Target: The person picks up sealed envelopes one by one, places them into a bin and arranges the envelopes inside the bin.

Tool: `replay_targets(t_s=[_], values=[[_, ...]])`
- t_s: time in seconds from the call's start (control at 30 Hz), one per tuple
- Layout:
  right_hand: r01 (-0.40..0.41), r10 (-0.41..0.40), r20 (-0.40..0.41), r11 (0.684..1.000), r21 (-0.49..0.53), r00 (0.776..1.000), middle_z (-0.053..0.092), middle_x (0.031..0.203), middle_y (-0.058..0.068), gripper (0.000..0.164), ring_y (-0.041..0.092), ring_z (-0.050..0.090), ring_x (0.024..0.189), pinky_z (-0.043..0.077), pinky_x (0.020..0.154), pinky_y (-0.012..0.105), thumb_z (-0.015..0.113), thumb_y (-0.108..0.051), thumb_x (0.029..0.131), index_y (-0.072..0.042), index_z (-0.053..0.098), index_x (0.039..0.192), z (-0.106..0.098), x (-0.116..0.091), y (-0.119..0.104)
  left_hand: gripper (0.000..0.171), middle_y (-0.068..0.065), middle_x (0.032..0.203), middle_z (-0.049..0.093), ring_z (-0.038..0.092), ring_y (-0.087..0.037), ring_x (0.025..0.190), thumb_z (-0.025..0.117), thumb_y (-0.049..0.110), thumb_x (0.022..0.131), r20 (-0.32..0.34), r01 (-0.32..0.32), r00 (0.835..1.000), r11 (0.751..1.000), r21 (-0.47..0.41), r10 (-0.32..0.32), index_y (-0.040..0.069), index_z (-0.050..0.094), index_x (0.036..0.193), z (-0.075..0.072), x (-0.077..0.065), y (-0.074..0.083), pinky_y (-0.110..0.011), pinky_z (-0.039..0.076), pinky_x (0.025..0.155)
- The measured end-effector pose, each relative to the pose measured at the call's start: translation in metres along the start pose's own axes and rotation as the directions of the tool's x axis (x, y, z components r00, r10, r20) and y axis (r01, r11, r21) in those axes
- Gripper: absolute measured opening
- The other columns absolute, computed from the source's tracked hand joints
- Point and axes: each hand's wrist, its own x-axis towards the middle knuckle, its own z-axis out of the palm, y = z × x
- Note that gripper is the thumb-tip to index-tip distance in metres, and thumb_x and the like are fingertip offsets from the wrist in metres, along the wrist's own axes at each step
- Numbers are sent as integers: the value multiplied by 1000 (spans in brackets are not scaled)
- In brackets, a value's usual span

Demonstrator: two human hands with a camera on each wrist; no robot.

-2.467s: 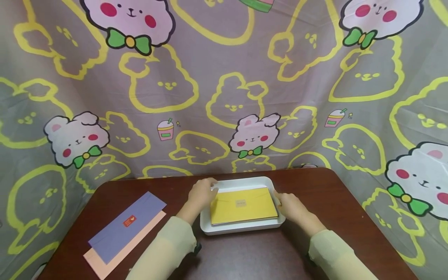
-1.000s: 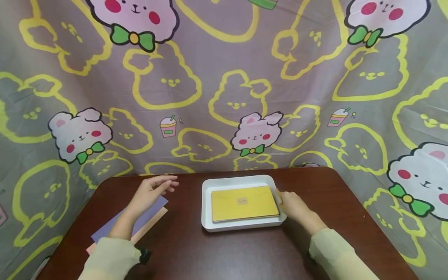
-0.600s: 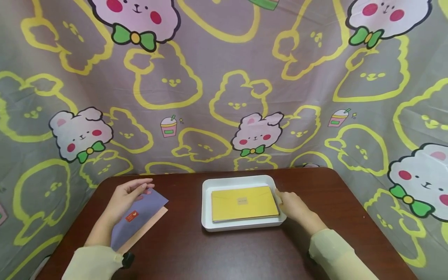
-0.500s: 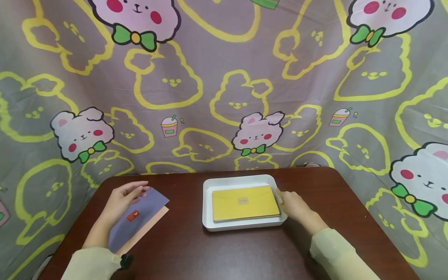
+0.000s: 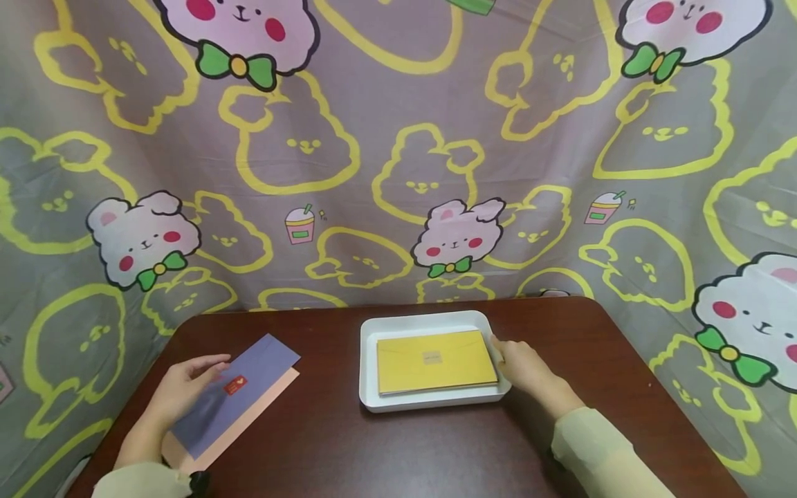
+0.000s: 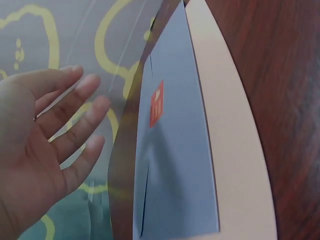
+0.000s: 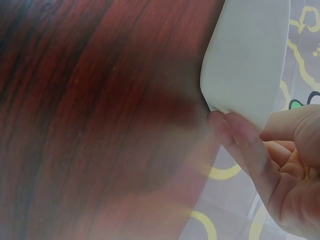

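Observation:
My left hand hangs over the left part of a purple envelope with a red heart sticker. In the left wrist view its fingers are loosely bent and nothing is between them. The purple envelope lies askew on a peach envelope, which shows along its near edge. A white tray stands at the middle of the table, with a yellow envelope on top of other paper in it. My right hand pinches the tray's right rim, thumb above and fingertips beneath in the right wrist view.
The dark red-brown table has rounded far corners. A grey curtain with yellow outlines and white bears hangs close behind it and along both sides.
My left hand has let go of the tray's left side and moved left over the purple envelope, then nearer to me. My right hand stays on the rim; tray and envelopes lie about as before.

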Motion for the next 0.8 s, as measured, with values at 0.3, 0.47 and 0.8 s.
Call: replay_targets(t_s=[0.3,0.47,0.8], values=[[-15,15,14,1000,9,1000,69,110,31,53,27,62,78,51,65,43,65,10,82,15,57,134,-1,-1,-2,37,-29,117,69,70,-36,98,70,22,100,3,75,997,978,197,-77,-8,69,122,-8,-7,-18,-35,54,72],[-29,28,18,999,16,999,68,115,32,53,29,64,81,52,66,44,64,10,82,15,57,135,-1,0,-3,43,-28,110,71,70,-41,98,78,25,93,3,105,994,963,247,-109,-9,70,117,-10,-11,-28,-38,55,72],[-35,35,20,999,27,999,68,114,32,54,26,56,75,48,63,42,63,9,82,15,56,135,0,-1,-2,60,-39,115,63,64,-52,104,87,28,82,75,144,982,939,313,-176,-14,66,119,-12,-15,-39,-57,55,82]])
